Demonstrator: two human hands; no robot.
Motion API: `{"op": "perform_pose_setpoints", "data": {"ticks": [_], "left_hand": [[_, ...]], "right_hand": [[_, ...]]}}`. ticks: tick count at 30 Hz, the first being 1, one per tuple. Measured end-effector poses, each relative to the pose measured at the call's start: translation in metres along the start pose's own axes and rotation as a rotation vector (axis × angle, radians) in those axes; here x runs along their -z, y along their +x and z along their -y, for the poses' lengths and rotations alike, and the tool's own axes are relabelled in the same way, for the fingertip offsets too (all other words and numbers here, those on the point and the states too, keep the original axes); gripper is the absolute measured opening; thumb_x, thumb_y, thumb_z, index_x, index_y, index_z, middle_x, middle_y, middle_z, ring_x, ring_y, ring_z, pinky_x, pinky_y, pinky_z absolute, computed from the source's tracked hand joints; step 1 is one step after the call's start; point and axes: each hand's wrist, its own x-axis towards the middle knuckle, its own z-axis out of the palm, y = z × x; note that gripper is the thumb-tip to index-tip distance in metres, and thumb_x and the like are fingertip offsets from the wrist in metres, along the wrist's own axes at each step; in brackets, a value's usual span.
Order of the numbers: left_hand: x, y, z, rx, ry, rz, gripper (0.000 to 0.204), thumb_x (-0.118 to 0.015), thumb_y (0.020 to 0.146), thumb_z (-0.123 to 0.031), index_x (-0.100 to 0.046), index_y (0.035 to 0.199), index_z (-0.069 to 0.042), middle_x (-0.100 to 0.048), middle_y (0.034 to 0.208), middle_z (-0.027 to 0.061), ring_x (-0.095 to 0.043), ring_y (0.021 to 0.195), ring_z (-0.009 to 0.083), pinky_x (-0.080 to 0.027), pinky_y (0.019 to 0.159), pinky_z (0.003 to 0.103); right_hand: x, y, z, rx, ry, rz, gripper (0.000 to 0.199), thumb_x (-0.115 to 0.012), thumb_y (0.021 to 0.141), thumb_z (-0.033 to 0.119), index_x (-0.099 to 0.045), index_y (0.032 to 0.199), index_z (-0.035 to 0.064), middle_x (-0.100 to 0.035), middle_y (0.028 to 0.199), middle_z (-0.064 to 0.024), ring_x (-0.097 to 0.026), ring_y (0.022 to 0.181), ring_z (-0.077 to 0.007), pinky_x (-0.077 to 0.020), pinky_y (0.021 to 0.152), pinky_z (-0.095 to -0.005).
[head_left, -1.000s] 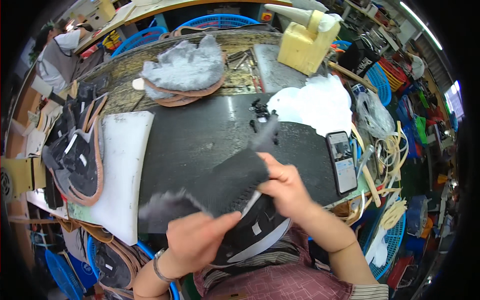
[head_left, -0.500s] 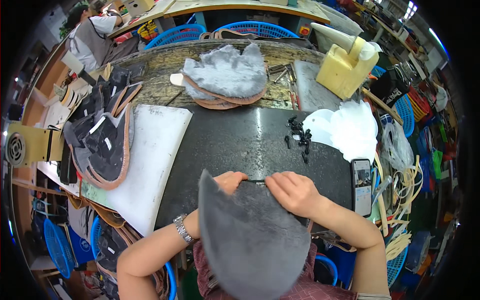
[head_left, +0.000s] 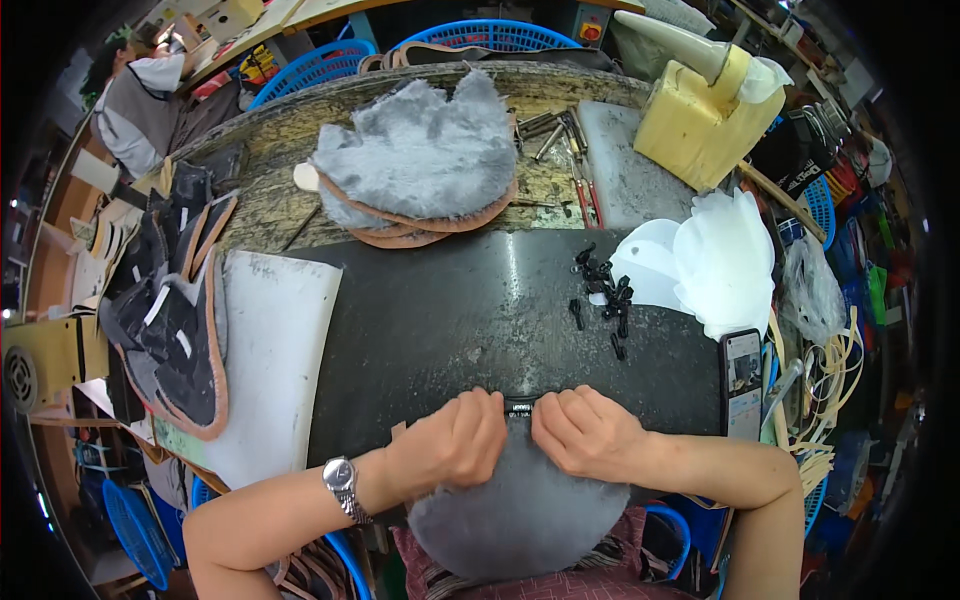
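Observation:
A grey fur piece (head_left: 520,510) with a rounded near end lies at the front edge of the black work mat, draped toward my lap. My left hand (head_left: 462,437) is closed on its far edge. Just to the right, my right hand (head_left: 590,430) grips the same edge with curled fingers. Between the two fists a small black label (head_left: 519,408) with white print shows on that edge. The fingertips of both hands are partly hidden.
Small black parts (head_left: 605,285) lie on the black mat (head_left: 420,330), near white rounded sheets (head_left: 725,265) and a phone (head_left: 742,385). Stacked fur pieces (head_left: 420,150), a yellow jug (head_left: 705,120), and dark trimmed pieces (head_left: 170,320) surround it. A person (head_left: 145,105) sits far left.
The fur piece has dropped from a raised, tilted pose to lie lower and flatter. My left hand, partly hidden behind it before, now shows in front. Both hands have come nearer to me.

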Motion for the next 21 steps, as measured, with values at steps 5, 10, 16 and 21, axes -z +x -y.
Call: {"op": "perform_pose_setpoints", "data": {"ticks": [5,10,16,21], "left_hand": [[0.006,-0.001,0.004,-0.123,-0.042,0.104,0.026,-0.054,0.078,-0.01,-0.062,0.095,0.009,-0.058,0.081,0.0134,-0.055,0.073,0.0201,-0.045,0.061,0.025],[0.014,-0.004,0.006,-0.116,-0.167,0.216,0.028,-0.052,0.08,-0.011,-0.06,0.1,0.007,-0.056,0.088,0.0119,-0.054,0.072,0.0192,-0.044,0.065,0.025],[0.016,0.003,0.025,0.404,-0.902,0.228,0.026,-0.059,0.078,-0.012,-0.059,0.099,0.004,-0.051,0.094,0.0149,-0.055,0.07,0.0269,-0.047,0.064,0.033],[0.018,0.027,0.018,0.778,-0.993,0.472,0.025,-0.065,0.074,-0.01,-0.048,0.09,-0.001,-0.055,0.086,0.0178,-0.056,0.075,0.0376,-0.047,0.065,0.042]], "right_hand": [[0.002,0.003,-0.001,-0.065,0.11,0.094,0.018,-0.055,0.069,0.018,-0.056,0.077,0.0019,-0.054,0.087,-0.0107,-0.051,0.078,-0.0191,-0.0429,0.067,-0.0264],[0.014,-0.008,-0.012,0.03,0.172,0.2,0.035,-0.057,0.066,0.016,-0.059,0.094,-0.0049,-0.056,0.095,-0.0146,-0.053,0.085,-0.0229,-0.0434,0.071,-0.027],[0.034,-0.02,-0.023,-0.108,0.516,0.396,0.063,-0.067,0.061,0.022,-0.053,0.115,-0.0051,-0.052,0.12,-0.0184,-0.051,0.104,-0.0265,-0.0407,0.084,-0.0366],[0.04,-0.026,-0.02,-0.181,0.544,0.496,0.075,-0.069,0.058,0.019,-0.044,0.126,0.0021,-0.043,0.132,-0.0173,-0.045,0.117,-0.0261,-0.0342,0.093,-0.0437]]}}
